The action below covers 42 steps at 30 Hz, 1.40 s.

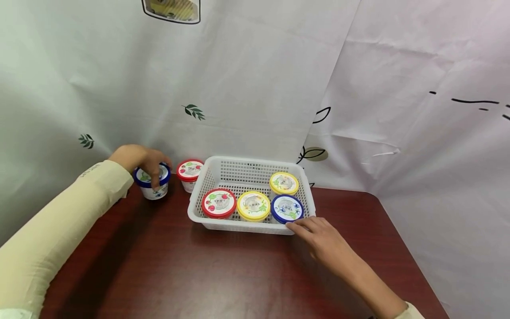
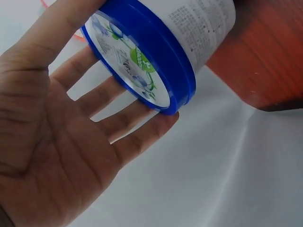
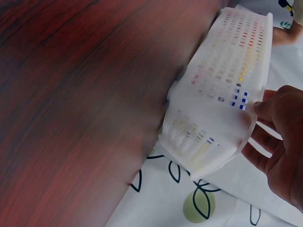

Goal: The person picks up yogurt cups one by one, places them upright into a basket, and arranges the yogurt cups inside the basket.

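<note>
At the back left of the table, my left hand reaches down over a blue-lidded tub. In the left wrist view, its thumb and fingers span the rim of the lid, which shows printed blueberries. A white plastic basket stands right of it. My right hand holds the basket's front right corner; the right wrist view shows the thumb on the outer wall and the fingers behind the rim. Inside are a red-lidded tub, two yellow-lidded tubs and another blue-lidded tub.
Another red-lidded tub stands on the table between the left hand's tub and the basket. The dark red wooden table reaches back to a pale cloth printed with leaves, which hangs behind and on both sides.
</note>
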Tool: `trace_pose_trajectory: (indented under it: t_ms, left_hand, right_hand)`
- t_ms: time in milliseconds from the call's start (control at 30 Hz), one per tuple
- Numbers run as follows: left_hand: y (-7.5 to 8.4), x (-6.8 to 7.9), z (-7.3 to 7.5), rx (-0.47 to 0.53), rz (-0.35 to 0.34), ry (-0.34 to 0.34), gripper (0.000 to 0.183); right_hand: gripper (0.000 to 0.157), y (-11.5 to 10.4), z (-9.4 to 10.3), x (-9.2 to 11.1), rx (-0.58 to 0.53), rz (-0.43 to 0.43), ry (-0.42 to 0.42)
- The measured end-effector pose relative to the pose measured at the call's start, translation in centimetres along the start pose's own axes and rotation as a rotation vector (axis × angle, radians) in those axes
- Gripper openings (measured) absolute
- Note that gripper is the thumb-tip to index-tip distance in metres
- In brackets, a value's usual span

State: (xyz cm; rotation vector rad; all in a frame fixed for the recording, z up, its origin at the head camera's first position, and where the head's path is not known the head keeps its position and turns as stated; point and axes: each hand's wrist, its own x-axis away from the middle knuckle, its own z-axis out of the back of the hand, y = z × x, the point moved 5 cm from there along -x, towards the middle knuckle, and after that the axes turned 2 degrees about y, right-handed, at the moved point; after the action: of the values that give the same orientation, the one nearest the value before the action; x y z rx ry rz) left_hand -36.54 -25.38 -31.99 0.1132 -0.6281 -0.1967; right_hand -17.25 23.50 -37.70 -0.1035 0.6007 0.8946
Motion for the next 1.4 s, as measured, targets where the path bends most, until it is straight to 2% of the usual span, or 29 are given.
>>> trace_pose_trajectory:
  t_ms: [300, 833, 1200, 1400]
  left_hand:
    - [1.5, 0.5, 1.2, -0.041, -0.017, 0.013, 0.094]
    - [2.4, 1.5, 2.6, -0.064, 0.000, 0.031, 0.099]
    - [3.6, 2.3, 3.1, -0.095, -0.019, 0.048, 0.102]
    - [4.1, 3.1, 3.9, -0.123, -0.055, 0.061, 0.101]
  right_hand:
    - [0.053, 0.2, -0.2, 0.2, 0.000, -0.002, 0.005]
    - [0.051, 0.2, 0.0, 0.3, 0.003, -0.004, 0.016]
    - [0.050, 0.0, -0.2, 0.0, -0.001, -0.007, 0.013]
    - [0.053, -0.1, -0.3, -0.1, 0.002, 0.001, 0.011]
